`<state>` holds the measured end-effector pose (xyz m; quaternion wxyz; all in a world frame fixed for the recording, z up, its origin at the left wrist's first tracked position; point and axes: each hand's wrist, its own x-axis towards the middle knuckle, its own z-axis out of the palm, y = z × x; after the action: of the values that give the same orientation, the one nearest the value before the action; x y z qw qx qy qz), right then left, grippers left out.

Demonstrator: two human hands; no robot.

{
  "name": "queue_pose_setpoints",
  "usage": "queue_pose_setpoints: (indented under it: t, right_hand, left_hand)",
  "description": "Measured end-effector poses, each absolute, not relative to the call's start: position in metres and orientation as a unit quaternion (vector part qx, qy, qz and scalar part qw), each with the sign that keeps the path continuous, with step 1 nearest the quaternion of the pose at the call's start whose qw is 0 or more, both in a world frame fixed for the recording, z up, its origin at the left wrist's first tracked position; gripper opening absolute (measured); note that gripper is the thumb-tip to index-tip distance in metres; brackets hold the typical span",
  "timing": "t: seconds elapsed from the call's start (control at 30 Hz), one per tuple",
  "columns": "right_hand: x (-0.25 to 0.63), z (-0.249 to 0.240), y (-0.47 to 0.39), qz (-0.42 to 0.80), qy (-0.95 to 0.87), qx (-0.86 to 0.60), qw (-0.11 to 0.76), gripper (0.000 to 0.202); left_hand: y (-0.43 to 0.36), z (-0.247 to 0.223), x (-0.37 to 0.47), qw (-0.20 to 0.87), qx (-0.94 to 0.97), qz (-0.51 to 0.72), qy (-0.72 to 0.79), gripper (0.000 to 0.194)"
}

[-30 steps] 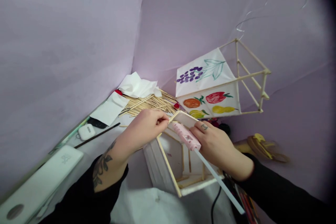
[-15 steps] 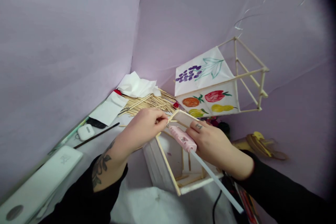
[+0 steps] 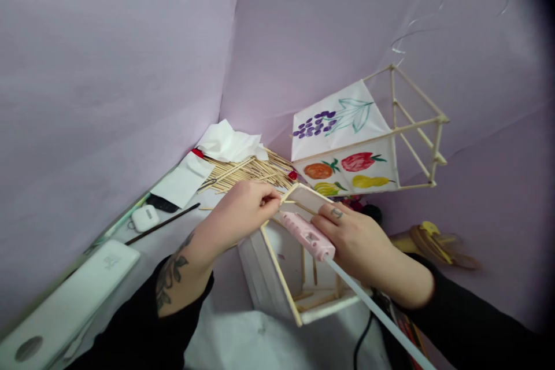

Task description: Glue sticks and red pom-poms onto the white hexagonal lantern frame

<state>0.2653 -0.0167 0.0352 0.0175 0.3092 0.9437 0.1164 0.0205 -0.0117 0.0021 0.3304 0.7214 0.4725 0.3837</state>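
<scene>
My right hand (image 3: 362, 243) is closed round a pink glue gun (image 3: 310, 237), with a long pale glue stick (image 3: 375, 306) sticking out of its rear. The gun's nozzle points at the upper left rim of a box-shaped wooden stick frame (image 3: 280, 274) with white sides, its open top facing me. My left hand (image 3: 247, 205) pinches thumb and fingers together at that same rim, close to the nozzle. Whatever lies between those fingertips is hidden.
Behind the hands lies a pile of thin wooden sticks (image 3: 243, 170) beside white paper (image 3: 228, 141). A painted stick frame (image 3: 373, 153) with fruit pictures stands at right. To the left are a white earphone case (image 3: 145, 218), a dark rod (image 3: 167, 224) and a long white device (image 3: 73, 303).
The glue gun has drawn back slightly right and toward me, its nozzle a little farther from my left fingertips. My left hand stays pinched at the rim. The view has shifted slightly.
</scene>
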Motion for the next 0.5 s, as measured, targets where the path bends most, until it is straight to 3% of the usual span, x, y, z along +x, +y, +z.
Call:
queue_pose_setpoints:
  t: [0.23,0.5]
  right_hand:
    - [0.254,0.035,-0.012,0.136,0.939,0.315,0.039,0.007]
    - [0.255,0.037,-0.018,0.146,0.946,0.289,-0.018,0.007]
  left_hand:
    - [-0.012,0.001,0.02,0.317,0.726,0.382,0.475,0.019]
    - [-0.011,0.002,0.021,0.319,0.724,0.386,0.475,0.019]
